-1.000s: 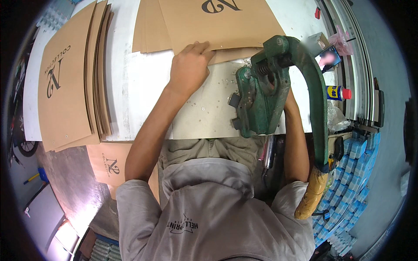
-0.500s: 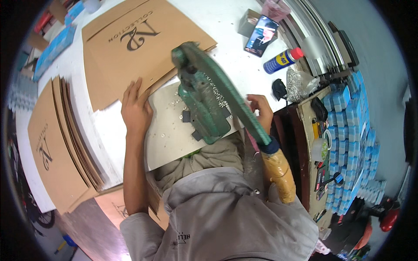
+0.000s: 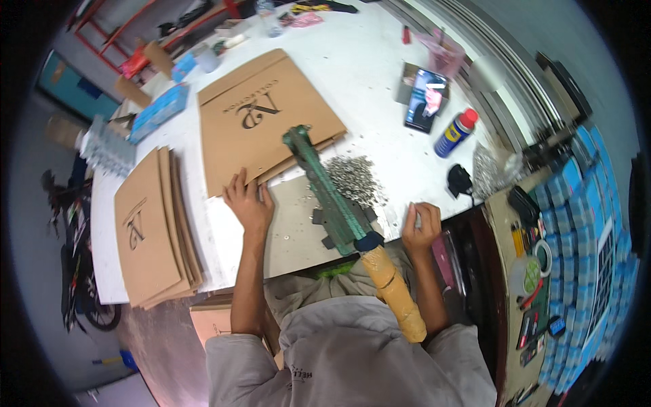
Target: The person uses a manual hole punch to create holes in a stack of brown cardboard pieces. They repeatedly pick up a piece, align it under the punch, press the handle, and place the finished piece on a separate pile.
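Rests the left hand (image 3: 252, 205) with fingers spread at the near edge of the flat brown paper stack (image 3: 271, 129) lying on the white surface (image 3: 373, 85); cannot tell whether pinched on it; holds the right hand (image 3: 422, 229) loosely curled near the surface's front edge, with thumb and fingers apart; has the green lever press (image 3: 331, 193) between both hands, beside a heap of small metal pieces (image 3: 354, 178), with yellow-wrapped handle (image 3: 393, 295) toward the body

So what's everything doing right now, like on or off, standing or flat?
Phone: screen lit, propped up
Spray can: upright, red cap on
Middle brown stack: flat
Left brown stack: flat, edges fanned
Metal bits: loose, spread out
Green press: unclear whether raised or pressed
Left hand: fingers at middle stack's edge
Right hand: fingers curled
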The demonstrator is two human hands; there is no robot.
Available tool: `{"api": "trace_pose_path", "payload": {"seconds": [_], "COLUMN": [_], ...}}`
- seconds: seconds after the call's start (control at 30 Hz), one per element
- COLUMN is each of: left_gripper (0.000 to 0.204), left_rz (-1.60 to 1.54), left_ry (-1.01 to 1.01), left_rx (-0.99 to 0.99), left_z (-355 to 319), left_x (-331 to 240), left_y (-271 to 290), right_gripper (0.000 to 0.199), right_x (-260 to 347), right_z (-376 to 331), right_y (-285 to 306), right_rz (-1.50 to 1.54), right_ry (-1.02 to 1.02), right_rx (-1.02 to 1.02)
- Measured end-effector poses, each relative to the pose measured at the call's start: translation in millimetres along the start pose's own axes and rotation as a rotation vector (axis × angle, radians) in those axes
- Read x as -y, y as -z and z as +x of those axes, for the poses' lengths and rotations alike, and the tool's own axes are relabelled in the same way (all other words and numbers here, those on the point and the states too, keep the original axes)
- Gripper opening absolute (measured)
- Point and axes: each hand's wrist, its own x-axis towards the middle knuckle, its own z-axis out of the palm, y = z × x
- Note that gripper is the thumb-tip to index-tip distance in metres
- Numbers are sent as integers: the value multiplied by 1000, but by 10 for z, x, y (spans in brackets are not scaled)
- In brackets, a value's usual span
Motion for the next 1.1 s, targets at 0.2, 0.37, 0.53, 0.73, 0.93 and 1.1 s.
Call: {"api": "trace_pose_path", "payload": {"seconds": [0.2,0.37,0.53,0.73,0.93,1.1], "left_gripper": [28,36,30,14,19,22], "left_rz": [32,51,-18,-322,-804,-768], "left_ry": [96,162,142,23,247,360], "left_rx": [35,103,72,-156,-8,310], "left_z": [-9,-25,-4,134,1212,1535], "left_x": [-52,-37,-66,-127,-357,-219], "left_y": [19,40,72,334,14,-714], "right_gripper": [5,6,7,5,13,27], "right_x": [-63,-37,-72,238,1242,1984], "right_z": [-6,18,62,949,2446,3602], "right_y": [55,68,134,641,815,-78], "right_rz": [35,68,161,476,287,-259], "right_ry": [39,14,-244,-465,-195,374], "right_rx": [20,52,186,259,483,932]}}
